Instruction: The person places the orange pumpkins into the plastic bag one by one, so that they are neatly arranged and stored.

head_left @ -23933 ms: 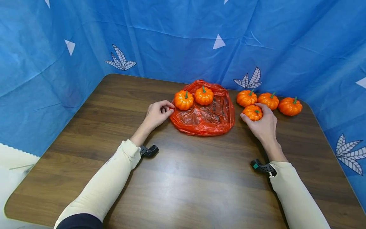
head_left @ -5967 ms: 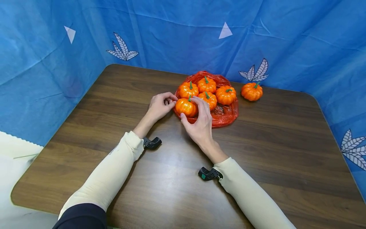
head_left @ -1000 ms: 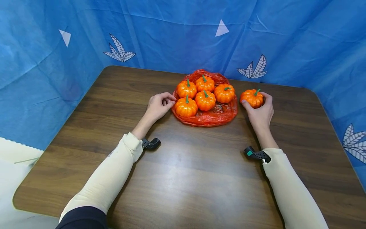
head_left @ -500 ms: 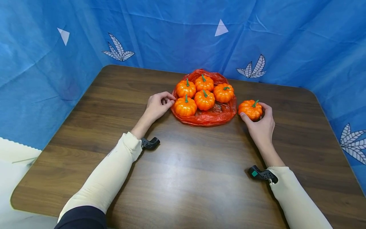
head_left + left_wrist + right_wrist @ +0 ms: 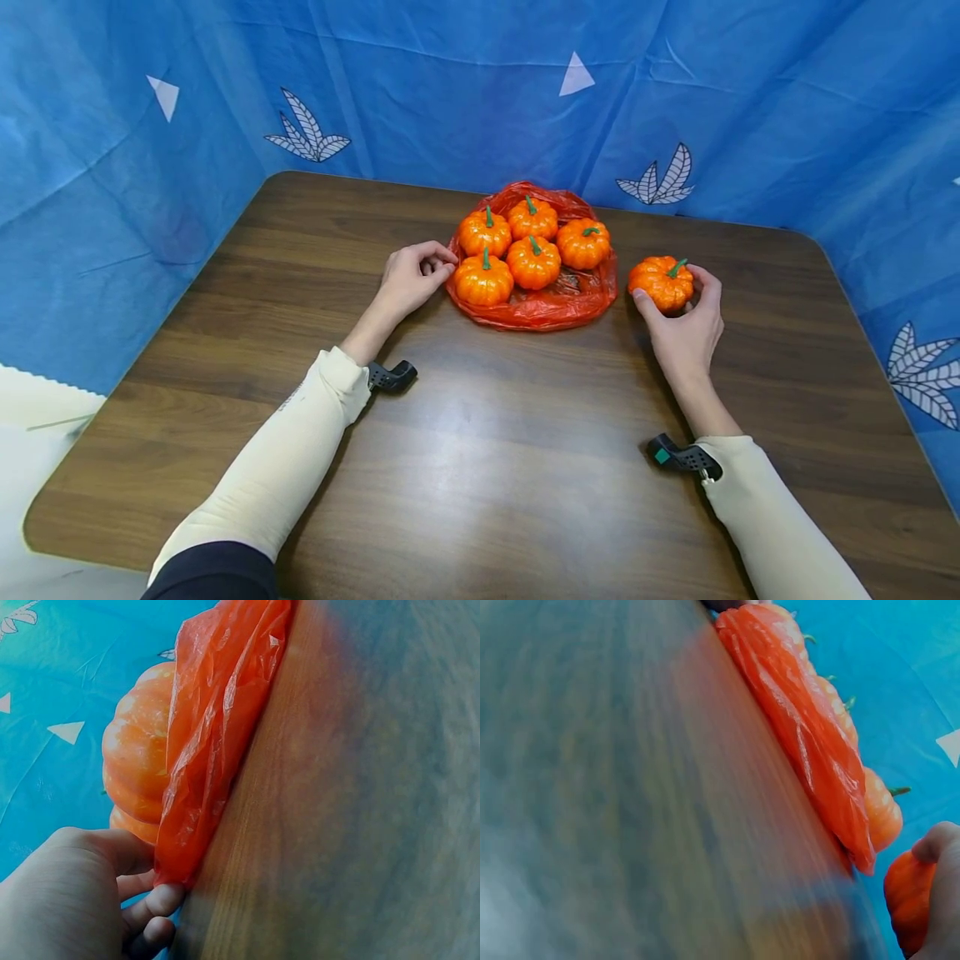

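A red plastic bag [image 5: 551, 315] lies spread open on the table, with several small orange pumpkins with green stems inside it. One pumpkin [image 5: 483, 282] sits at its front left. My left hand [image 5: 411, 279] pinches the bag's left edge; in the left wrist view, thumb and fingers [image 5: 161, 900] meet on the red film [image 5: 217, 727]. To the right of the bag, my right hand [image 5: 686, 333] grips another pumpkin [image 5: 660, 282] between thumb and fingers, stem up. Whether this pumpkin touches the table cannot be told. Part of it hides behind the hand in the right wrist view.
A brown wooden table [image 5: 480, 467] extends around the bag. Blue cloth [image 5: 450, 92] with white leaf and triangle prints hangs along the table's back and sides. Each wrist wears a black camera mount [image 5: 393, 377].
Earlier the bag held two pumpkins and others lay right of it; now several are inside. In the last second my right hand drew its pumpkin nearer. The left hand stayed at the bag's edge.
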`<action>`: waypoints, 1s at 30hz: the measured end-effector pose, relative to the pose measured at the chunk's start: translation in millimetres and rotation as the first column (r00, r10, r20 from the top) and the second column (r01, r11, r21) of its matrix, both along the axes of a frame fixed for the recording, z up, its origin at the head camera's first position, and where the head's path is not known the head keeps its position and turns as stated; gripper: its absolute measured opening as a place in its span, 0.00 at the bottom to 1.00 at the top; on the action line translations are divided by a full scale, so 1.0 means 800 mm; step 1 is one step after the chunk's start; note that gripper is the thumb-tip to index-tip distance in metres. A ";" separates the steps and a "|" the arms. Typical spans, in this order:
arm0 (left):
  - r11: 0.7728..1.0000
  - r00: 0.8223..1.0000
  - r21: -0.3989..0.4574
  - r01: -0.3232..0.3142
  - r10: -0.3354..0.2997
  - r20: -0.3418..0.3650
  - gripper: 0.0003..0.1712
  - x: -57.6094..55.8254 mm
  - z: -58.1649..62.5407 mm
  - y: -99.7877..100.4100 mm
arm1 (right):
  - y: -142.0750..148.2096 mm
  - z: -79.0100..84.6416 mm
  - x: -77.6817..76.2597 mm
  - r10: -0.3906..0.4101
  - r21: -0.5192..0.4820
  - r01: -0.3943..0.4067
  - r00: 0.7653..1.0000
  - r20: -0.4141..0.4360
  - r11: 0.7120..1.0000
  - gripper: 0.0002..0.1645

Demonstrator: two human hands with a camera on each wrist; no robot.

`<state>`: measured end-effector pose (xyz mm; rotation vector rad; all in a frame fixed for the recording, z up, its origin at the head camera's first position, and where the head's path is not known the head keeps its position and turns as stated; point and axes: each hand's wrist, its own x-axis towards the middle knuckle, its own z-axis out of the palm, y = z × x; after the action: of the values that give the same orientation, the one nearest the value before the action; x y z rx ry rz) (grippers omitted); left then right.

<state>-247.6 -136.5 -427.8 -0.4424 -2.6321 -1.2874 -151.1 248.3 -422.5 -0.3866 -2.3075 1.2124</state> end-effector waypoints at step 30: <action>1.000 1.000 -0.003 0.010 -0.010 -0.010 0.06 0.001 0.001 0.000 | -0.084 -0.004 -0.007 0.287 0.052 -0.282 0.933 -0.217 0.958 0.46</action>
<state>-246.7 -136.7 -426.7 -0.4623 -2.6272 -1.2817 -156.8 180.9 -425.7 0.0947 -2.2290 1.2929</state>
